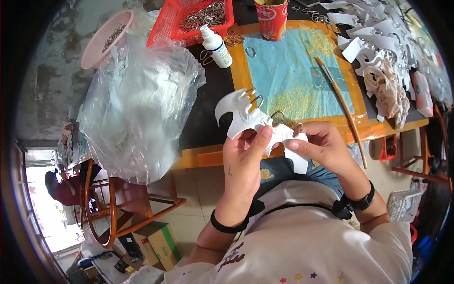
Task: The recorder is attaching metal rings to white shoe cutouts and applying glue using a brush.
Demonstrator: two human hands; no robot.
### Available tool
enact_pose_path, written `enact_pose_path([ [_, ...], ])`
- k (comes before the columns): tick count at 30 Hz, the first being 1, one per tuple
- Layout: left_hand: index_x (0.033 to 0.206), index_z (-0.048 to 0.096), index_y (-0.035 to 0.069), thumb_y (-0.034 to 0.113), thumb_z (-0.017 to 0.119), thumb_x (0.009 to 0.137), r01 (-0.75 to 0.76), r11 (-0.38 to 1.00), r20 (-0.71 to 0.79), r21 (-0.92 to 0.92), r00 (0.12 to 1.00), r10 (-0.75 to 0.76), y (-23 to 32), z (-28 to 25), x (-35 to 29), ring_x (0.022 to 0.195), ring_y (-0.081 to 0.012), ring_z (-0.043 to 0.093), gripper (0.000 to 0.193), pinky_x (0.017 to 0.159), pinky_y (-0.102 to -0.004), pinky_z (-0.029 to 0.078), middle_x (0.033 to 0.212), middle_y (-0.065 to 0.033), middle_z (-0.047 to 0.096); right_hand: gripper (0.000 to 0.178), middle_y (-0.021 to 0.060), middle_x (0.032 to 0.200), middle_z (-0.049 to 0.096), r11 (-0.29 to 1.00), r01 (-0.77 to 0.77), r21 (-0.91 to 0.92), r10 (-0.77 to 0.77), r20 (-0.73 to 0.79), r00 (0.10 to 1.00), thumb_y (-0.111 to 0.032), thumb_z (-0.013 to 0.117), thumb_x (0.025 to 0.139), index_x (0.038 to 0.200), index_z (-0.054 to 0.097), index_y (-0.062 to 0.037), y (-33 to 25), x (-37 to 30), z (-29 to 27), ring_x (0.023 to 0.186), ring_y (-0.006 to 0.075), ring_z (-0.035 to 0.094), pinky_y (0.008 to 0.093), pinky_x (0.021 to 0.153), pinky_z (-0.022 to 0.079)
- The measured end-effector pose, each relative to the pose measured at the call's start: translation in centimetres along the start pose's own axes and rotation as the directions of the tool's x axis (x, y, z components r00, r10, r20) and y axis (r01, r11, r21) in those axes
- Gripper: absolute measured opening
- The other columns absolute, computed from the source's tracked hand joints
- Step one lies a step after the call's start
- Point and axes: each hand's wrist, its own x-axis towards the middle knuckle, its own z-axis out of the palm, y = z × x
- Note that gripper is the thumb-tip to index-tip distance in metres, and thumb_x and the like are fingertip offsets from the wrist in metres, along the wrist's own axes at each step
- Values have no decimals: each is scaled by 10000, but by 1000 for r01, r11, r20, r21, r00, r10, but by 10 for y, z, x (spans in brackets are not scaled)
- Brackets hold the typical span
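Note:
Just over the near table edge, I hold a white curved piece with pointed prongs [241,113] in both hands. My left hand [245,154] is closed on its middle, thumb on top. My right hand [326,144] pinches its right end between thumb and fingers. Several metal rings [279,115] stand up along the piece's far edge. Whether it is one piece or two overlapping ones, I cannot tell. Beyond my hands lies a blue sheet [274,66] framed in orange tape, with yellowish smears. A thin stick [341,102] lies across its right side, its near end past the table edge.
A bulging clear plastic bag [142,104] takes up the left. A red basket of metal rings [163,21], white bottle [218,49] and red tub [273,21] stand at the back. White pieces [378,38] and crumpled beige material [385,90] crowd the right; a wooden chair [127,203] stands lower left.

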Motion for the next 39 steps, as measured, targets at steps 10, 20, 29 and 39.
enact_pose_path([
  [10,974,636,0,144,704,883,92,992,-16,86,996,-90,-5,1,0,849,-66,590,183,762,-232,471,915,-33,659,297,-24,542,455,894,140,-426,-190,-76,979,-193,729,860,682,630,23,-6,4,0,533,23,396,234,460,312],
  [20,924,618,18,103,696,874,6,1000,-171,-23,985,-10,-18,16,-6,757,-48,544,126,685,-218,423,860,-5,633,194,1,658,473,966,211,-151,-222,-60,973,-87,648,899,753,608,34,9,6,0,583,41,383,234,493,277],
  [29,896,605,29,94,698,871,-70,997,-240,11,968,71,-28,25,-3,725,-20,496,117,634,-196,390,827,27,599,221,53,691,524,900,270,-342,-296,-24,955,-128,607,925,773,596,32,5,10,-6,621,129,465,286,561,360],
  [39,1302,407,-10,227,517,991,348,845,396,405,766,-505,-31,7,-24,956,-163,584,405,821,-321,507,1233,-147,542,133,97,719,635,693,-20,-720,-289,-304,908,-74,556,933,956,668,-6,-13,12,-51,665,172,629,289,605,481],
])
